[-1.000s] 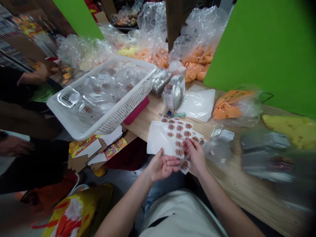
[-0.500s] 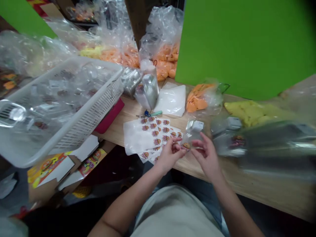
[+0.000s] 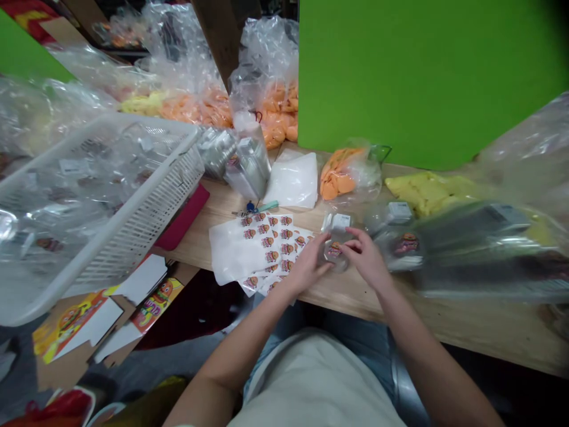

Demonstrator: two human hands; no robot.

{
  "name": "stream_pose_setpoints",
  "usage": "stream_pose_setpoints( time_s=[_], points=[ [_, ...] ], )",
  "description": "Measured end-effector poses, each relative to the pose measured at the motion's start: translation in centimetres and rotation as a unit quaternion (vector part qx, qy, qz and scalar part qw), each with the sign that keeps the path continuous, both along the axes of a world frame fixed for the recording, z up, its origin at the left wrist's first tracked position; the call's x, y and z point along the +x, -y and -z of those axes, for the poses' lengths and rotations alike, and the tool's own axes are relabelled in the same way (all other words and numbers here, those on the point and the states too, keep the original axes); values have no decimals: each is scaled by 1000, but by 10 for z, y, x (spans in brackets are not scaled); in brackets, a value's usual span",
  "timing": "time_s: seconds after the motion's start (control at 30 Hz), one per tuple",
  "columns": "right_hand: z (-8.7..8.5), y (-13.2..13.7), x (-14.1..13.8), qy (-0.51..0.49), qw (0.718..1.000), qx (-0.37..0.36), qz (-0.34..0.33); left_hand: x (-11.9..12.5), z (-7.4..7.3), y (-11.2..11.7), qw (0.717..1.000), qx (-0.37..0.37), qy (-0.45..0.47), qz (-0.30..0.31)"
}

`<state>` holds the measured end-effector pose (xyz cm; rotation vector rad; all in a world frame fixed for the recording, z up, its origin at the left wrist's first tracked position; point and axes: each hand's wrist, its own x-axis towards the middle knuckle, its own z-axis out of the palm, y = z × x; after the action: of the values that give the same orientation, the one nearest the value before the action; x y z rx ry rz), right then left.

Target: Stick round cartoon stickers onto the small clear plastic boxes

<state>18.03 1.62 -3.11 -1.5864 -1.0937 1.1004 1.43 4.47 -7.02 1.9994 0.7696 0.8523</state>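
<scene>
A clear plastic package lies on the wooden table in front of me, with a white label at its far end. On its middle sits a burger-character sticker. My left hand is curled around the package's left side, thumb and fingers gripping its edge. From the right, my right hand pinches at the sticker's right edge with thumb and forefinger. Beside my left hand lie white sticker sheets printed with rows of the same burger figure. To the right is another clear package with such a sticker.
A white basket full of clear packages stands at left. Behind are stacked clear packages, white plastic sheets and a bag of orange pieces. A yellow bag and a large clear bag lie right, before a green panel.
The sticker between my hands now rests on the clear package. My right hand has come in from the right to its edge, and my left hand has moved around the package. The view has shifted.
</scene>
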Motion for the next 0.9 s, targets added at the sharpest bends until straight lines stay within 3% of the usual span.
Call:
stream_pose_setpoints(
  time_s=[0.37,0.67,0.83,0.9],
  points=[
    [7,1,-2,58,998,33,2,-1,-9,5,999,-37,17,-5],
    [10,8,-7,262,962,76,-19,-5,-11,3,999,12,-36,31],
    [14,6,-6,228,971,67,-19,-5,-5,4,1000,-3,-11,9],
    [12,8,-8,268,960,76,-28,-4,-4,4,1000,-10,-12,-2]
  ],
)
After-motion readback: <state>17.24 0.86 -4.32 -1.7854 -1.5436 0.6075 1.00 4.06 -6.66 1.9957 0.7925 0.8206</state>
